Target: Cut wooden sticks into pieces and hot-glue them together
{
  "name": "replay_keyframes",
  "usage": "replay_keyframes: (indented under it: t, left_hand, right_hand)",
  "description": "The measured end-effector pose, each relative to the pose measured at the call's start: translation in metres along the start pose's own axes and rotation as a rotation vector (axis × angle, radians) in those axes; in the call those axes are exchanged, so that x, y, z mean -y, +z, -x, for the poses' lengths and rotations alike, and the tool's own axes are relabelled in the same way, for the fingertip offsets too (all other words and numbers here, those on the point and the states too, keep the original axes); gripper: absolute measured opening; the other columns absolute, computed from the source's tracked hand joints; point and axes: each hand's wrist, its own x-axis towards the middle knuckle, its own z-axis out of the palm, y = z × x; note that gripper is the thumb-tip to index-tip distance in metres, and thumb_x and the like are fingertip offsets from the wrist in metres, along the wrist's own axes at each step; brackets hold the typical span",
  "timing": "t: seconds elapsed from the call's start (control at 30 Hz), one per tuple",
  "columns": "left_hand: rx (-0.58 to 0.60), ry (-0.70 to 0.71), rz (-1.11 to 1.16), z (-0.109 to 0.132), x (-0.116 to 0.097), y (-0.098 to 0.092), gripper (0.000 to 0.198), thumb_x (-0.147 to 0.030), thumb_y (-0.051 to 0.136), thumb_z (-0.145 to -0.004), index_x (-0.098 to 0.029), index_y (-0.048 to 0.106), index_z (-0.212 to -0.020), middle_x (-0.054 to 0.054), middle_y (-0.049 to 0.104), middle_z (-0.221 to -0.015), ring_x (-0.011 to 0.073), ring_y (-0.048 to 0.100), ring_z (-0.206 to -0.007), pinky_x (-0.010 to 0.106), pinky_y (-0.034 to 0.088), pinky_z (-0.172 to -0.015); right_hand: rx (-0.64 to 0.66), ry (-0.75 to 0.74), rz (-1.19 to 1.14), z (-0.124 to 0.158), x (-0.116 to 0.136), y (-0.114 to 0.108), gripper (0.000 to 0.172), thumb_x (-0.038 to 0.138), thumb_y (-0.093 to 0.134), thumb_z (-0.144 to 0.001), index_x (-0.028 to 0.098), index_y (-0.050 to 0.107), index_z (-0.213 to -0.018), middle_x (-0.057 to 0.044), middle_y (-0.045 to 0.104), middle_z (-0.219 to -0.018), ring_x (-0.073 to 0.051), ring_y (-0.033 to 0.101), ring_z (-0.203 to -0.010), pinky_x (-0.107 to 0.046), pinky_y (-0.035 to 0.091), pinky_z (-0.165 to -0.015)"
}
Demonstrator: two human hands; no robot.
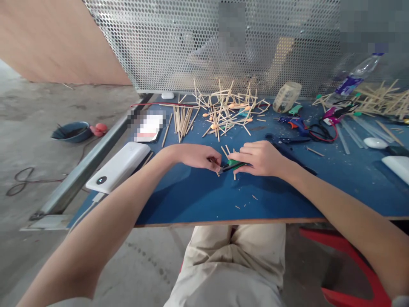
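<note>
Over the front middle of the blue table, my right hand [260, 158] is closed around what looks like a utility knife [232, 163], green with a dark, narrow blade part. Its tip points left, toward my left hand [204, 157]. The fingers of that hand are pinched together by the tip, and a short end of a thin wooden stick shows just below them. More thin wooden sticks [225, 150] poke out behind and below the knife. Whether they are joined together is hidden by my fingers. Small wood shavings [254, 197] lie nearer the table edge.
Loose wooden sticks [182, 121] and stick frames with orange balls [214, 126] lie farther back against a perforated metal screen [179, 47]. A white power bank [118, 167] is at left. A jar [286, 97], glue gun [298, 124], clear glue sticks [351, 134] and bottle [358, 76] stand or lie at right.
</note>
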Motion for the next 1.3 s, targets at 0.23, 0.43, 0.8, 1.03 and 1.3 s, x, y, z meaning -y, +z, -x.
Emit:
replay_keyframes:
  t: [0.23, 0.43, 0.8, 1.03, 1.3]
  left_hand:
    - [-0.039, -0.016, -0.023, -0.0008, 0.0011, 0.0009, 0.031, -0.050, 0.057, -0.089, -0.021, 0.067, -0.090, -0.001, 0.064, -0.080, 0.0140, 0.052, -0.070, 0.024, 0.034, -0.060]
    - [-0.057, -0.004, -0.026, -0.0030, 0.0028, 0.0016, 0.034, -0.053, 0.056, -0.089, -0.021, 0.067, -0.089, -0.001, 0.062, -0.078, 0.0132, 0.051, -0.068, 0.024, 0.033, -0.058]
    - [-0.071, -0.015, -0.031, -0.0004, 0.0053, -0.0003, 0.038, -0.056, 0.059, -0.085, -0.020, 0.060, -0.073, -0.003, 0.047, -0.063, 0.0120, 0.039, -0.056, 0.028, 0.026, -0.055]
    - [-0.086, -0.085, -0.084, 0.0019, 0.0051, -0.0027, 0.048, -0.066, 0.063, -0.079, -0.020, 0.054, -0.067, -0.003, 0.042, -0.060, 0.0120, 0.035, -0.053, 0.030, 0.021, -0.053]
    - [-0.140, -0.234, -0.156, 0.0052, 0.0053, -0.0058, 0.054, -0.074, 0.067, -0.068, -0.021, 0.061, -0.066, 0.000, 0.054, -0.060, 0.0141, 0.042, -0.054, 0.031, 0.022, -0.055]
  right_hand:
    - [0.035, -0.030, -0.038, 0.0031, -0.0005, -0.0078, 0.032, 0.043, 0.051, -0.101, 0.026, 0.067, -0.123, 0.000, 0.072, -0.088, -0.013, 0.062, -0.073, -0.027, 0.035, -0.061]
    - [0.095, -0.053, -0.093, 0.0044, -0.0023, -0.0051, 0.033, 0.040, 0.052, -0.101, 0.025, 0.068, -0.125, -0.003, 0.075, -0.095, -0.015, 0.067, -0.080, -0.026, 0.041, -0.064]
    - [0.101, -0.085, -0.039, 0.0061, -0.0044, -0.0020, 0.031, 0.036, 0.052, -0.101, 0.025, 0.068, -0.124, -0.003, 0.076, -0.096, -0.015, 0.068, -0.081, -0.026, 0.044, -0.066]
    - [0.072, -0.098, -0.049, 0.0075, -0.0088, 0.0010, 0.030, 0.033, 0.053, -0.100, 0.025, 0.068, -0.125, -0.002, 0.077, -0.099, -0.015, 0.069, -0.082, -0.027, 0.046, -0.069]
    - [0.050, -0.126, -0.050, 0.0058, -0.0069, 0.0014, 0.030, 0.033, 0.054, -0.100, 0.024, 0.068, -0.124, -0.003, 0.077, -0.104, -0.014, 0.069, -0.081, -0.027, 0.045, -0.067]
